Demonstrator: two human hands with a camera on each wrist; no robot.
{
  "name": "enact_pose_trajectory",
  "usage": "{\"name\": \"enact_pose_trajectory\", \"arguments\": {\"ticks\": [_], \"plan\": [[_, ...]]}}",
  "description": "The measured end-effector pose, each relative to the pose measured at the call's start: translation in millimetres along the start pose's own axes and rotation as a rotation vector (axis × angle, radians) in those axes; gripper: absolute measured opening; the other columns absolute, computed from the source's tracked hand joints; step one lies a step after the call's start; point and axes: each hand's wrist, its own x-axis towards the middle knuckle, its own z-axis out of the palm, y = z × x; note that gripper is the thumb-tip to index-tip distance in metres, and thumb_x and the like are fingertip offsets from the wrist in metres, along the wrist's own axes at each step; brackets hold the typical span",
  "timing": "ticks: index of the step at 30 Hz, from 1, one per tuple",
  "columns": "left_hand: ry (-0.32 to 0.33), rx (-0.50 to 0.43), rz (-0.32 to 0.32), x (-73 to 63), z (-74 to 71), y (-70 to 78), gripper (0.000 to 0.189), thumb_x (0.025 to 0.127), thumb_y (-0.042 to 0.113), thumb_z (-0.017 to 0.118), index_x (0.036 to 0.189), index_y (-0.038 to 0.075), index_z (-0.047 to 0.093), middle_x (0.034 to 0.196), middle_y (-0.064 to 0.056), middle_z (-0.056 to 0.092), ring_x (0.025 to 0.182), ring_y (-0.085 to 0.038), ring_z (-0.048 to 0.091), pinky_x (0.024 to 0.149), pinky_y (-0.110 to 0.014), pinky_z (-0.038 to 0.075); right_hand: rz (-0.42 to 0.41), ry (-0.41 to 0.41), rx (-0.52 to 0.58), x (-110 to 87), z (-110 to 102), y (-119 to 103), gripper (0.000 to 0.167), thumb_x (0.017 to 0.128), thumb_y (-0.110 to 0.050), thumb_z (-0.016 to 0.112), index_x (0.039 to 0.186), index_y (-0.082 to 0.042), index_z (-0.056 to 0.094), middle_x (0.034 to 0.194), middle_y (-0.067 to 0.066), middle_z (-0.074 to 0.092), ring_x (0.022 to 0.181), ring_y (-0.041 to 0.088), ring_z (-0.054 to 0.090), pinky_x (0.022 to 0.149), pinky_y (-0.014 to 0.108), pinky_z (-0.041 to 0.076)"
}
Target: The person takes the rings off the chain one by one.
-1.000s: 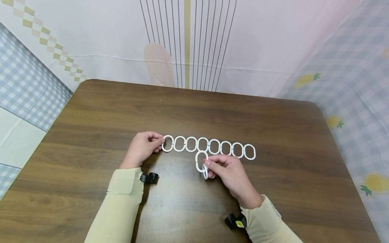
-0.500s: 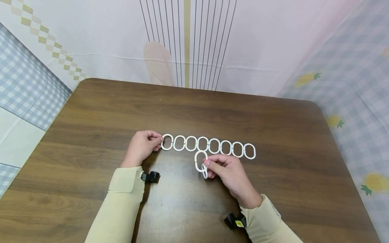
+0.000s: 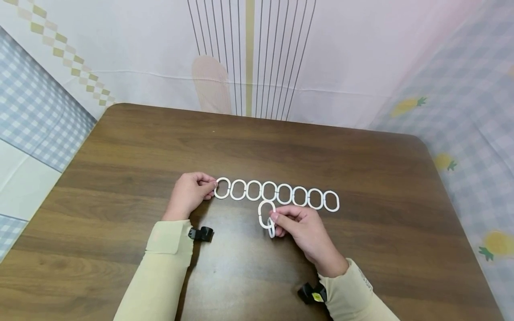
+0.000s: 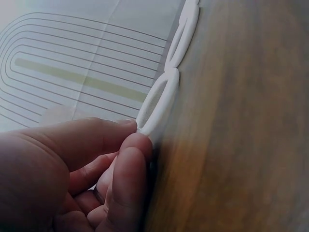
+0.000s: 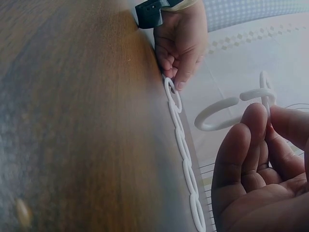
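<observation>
Several white oval plastic split rings lie edge to edge in a row across the table. My left hand [image 3: 188, 194] pinches the leftmost ring [image 3: 222, 179] between thumb and index finger; the left wrist view shows that ring's [image 4: 169, 99] end at the fingertips. Just in front of the row, my right hand [image 3: 303, 227] holds two linked rings. One oval ring [image 3: 259, 217] hangs out to the left, with a small gap in its side in the right wrist view. The second ring [image 3: 271, 230], seen nearly edge-on, sits between the thumb and fingers, which partly hide it.
The brown wooden table [image 3: 160, 142] has rounded far corners. A patterned cloth [image 3: 341, 53] hangs behind it, and checked cloth [image 3: 466, 111] stands at the right side. Black wrist cameras are strapped at both sleeves [image 3: 168, 243].
Both hands keep the same grip and place. The whole head view shifts very slightly; the row and the linked rings stay as they were.
</observation>
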Motion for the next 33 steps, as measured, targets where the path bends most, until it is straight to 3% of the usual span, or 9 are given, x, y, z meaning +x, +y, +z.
{"name": "enact_pose_trajectory", "arguments": {"ticks": [22, 27, 33], "plan": [[-0.011, 0.047, 0.014, -5.2, -2.0, 4.0, 0.018, 0.094, 0.021, 0.070, 0.100, 0.004, 0.074, 0.079, -0.003, 0.072, 0.067, -0.012, 0.066, 0.066, -0.025, 0.053, -0.008, 0.030, -0.002, -0.2, -1, -1, 0.025, 0.093, -0.004, 0.070, 0.103, 0.019, 0.066, 0.067, 0.003, 0.066, 0.060, 0.011, 0.061, 0.063, 0.025, 0.054], [-0.023, 0.047, 0.049, -8.2, -4.6, 9.8, 0.021, 0.093, 0.022, 0.071, 0.104, 0.005, 0.074, 0.085, -0.005, 0.073, 0.071, -0.013, 0.067, 0.068, -0.026, 0.053, -0.019, 0.032, 0.011, -0.1, -2, -2, 0.025, 0.092, -0.004, 0.070, 0.103, 0.019, 0.066, 0.068, 0.001, 0.066, 0.060, 0.010, 0.061, 0.062, 0.024, 0.054], [-0.058, -0.019, 0.109, -13.8, -4.2, 20.1, 0.026, 0.092, 0.021, 0.073, 0.112, 0.004, 0.073, 0.097, -0.009, 0.075, 0.078, -0.017, 0.070, 0.071, -0.031, 0.056, -0.040, 0.028, 0.006, -0.4, -2, -2, 0.026, 0.093, -0.004, 0.070, 0.103, 0.019, 0.065, 0.068, 0.000, 0.067, 0.060, 0.009, 0.061, 0.062, 0.024, 0.055]]}}
